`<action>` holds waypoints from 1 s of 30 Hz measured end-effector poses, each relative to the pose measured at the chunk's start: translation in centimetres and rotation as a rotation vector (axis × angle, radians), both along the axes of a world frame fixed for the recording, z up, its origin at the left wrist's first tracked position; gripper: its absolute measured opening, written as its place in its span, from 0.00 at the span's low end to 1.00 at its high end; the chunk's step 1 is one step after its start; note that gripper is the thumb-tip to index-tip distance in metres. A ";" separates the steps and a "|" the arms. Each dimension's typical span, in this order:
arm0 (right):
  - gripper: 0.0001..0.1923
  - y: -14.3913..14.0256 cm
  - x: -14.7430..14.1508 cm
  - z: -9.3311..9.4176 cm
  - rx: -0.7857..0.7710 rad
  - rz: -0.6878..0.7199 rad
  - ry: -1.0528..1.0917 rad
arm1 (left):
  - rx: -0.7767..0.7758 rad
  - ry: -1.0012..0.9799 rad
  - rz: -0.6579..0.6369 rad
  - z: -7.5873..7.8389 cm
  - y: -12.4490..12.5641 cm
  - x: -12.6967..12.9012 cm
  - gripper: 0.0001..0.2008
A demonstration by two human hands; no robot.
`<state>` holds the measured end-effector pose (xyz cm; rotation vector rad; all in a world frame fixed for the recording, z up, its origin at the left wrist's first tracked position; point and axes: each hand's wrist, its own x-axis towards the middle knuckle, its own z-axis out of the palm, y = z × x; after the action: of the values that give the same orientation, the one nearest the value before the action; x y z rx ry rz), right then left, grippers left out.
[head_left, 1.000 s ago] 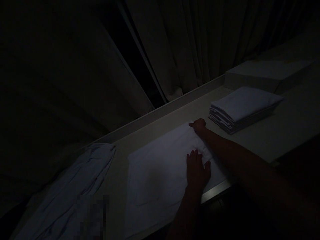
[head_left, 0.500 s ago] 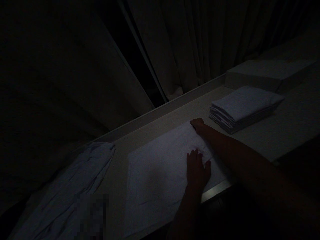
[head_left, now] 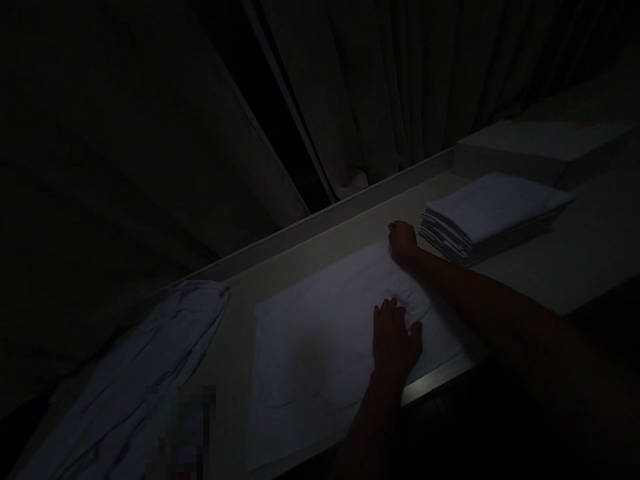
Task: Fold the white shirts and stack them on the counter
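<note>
Head view | white rectangular fabric sheet: flat on long pale table, reaching near edge | left hand: open, fingers spread on sheet | right hand: curled at sheet's far right corner, grip unclear | folded white cloth stack: beyond, toward table's far edge

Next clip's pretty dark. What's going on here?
The camera wearer's left hand rests with fingers spread on a white cloth laid flat on a table. The right hand is curled at the cloth's far right corner; it's too dark to tell how firm its grip is. To the right sits a folded stack, and to the left lies a rumpled pale fabric.
</note>
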<state>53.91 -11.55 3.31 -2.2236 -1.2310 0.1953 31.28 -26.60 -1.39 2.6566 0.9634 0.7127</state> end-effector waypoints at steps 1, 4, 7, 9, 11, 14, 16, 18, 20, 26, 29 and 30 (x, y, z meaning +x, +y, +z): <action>0.21 -0.1 -0.4 0.1 0.017 0.051 -0.030 | -0.003 0.003 -0.003 0.0 0.0 0.0 0.18; 0.25 -0.5 -2.5 -0.6 0.031 0.213 -0.094 | -0.006 0.010 -0.006 0.1 0.0 -0.1 0.18; 0.39 -0.8 -4.5 -2.4 -0.043 0.294 -0.149 | -0.003 0.013 -0.009 0.0 0.0 -0.1 0.18; 0.47 -0.8 -5.1 -3.8 -0.123 0.302 -0.181 | -0.007 0.015 -0.011 0.1 -0.1 -0.1 0.18; 0.50 -0.7 -5.0 -5.1 -0.149 0.293 -0.210 | -0.013 0.019 -0.015 0.2 0.0 -0.1 0.16; 0.49 -0.7 -4.7 -6.4 -0.111 0.282 -0.257 | -0.018 0.039 -0.035 0.5 0.1 -0.1 0.11; 0.49 -0.7 -4.5 -6.6 -0.106 0.280 -0.272 | -0.014 0.054 -0.046 0.8 0.2 0.0 0.09; 0.49 -0.5 -4.3 -6.0 -0.142 0.298 -0.260 | -0.003 0.056 -0.045 0.9 0.2 -0.1 0.09; 0.47 -0.5 -4.0 -4.7 -0.203 0.326 -0.219 | 0.008 0.054 -0.040 1.0 0.1 -0.1 0.09; 0.36 -6.1 -4.1 -1.0 -0.003 0.522 -0.439 | 0.004 0.038 -0.032 0.7 0.0 -0.2 0.10; 0.33 -12.5 -5.0 -2.1 -0.005 0.604 -0.521 | -0.016 0.008 -0.054 1.4 0.1 -0.2 0.15; 0.32 -14.6 -5.4 -2.8 -0.025 0.602 -0.519 | -0.011 0.003 -0.073 1.9 0.1 -0.5 0.15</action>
<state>48.52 -26.19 0.50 -1.9157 -2.1710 -0.1526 30.74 -26.52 0.49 2.6686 0.8644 0.6848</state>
